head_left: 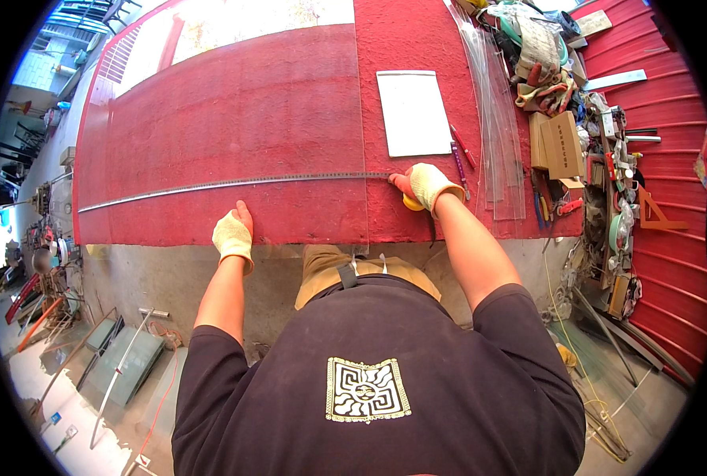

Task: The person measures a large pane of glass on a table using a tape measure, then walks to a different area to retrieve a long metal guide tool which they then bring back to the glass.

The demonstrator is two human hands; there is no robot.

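Observation:
A clear glass sheet (234, 103) lies on the red-covered table, its right edge running front to back near the middle. Across it stretches the blade of a tape measure (234, 186), from the sheet's left edge to a little past its right edge. My right hand (426, 186), in a cream glove with reddish fingertips, is closed on the tape measure; part of its yellow case shows below the fingers. My left hand (234, 232), gloved the same way, rests on the glass near the front edge with a finger stretched forward, holding nothing. Its other fingers are partly hidden.
A white pad (414, 113) lies beyond my right hand, with pens (459, 163) beside it. Clear narrow strips (496, 135) line the table's right side. Further right are a cardboard box (562, 145), gloves (547, 95) and piled tools. Glass panes (127, 365) lean at the lower left.

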